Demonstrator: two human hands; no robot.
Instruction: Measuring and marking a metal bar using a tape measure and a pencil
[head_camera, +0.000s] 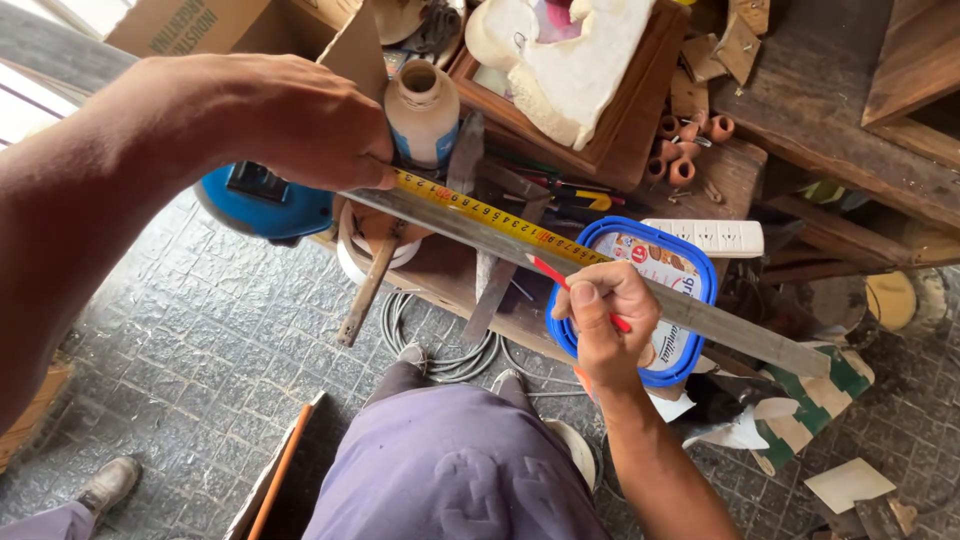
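Note:
A long grey metal strip (740, 332) lies slanted in front of me, from upper left to lower right. A yellow tape measure blade (490, 215) runs along its upper part. My left hand (290, 120) pins the tape's end against the strip at the upper left. A red pencil (560, 282) sits in my right hand (605, 320), its tip touching the strip near the tape's far end.
Under the strip stand a blue-rimmed plastic tub (665, 262), a white power strip (705, 236), a blue power tool (262, 205), a beige bottle (422, 112) and a hammer (368, 290). A wooden box (640, 100) and clay pieces (685, 150) crowd the back. Coiled cable (445, 355) lies on the tiled floor.

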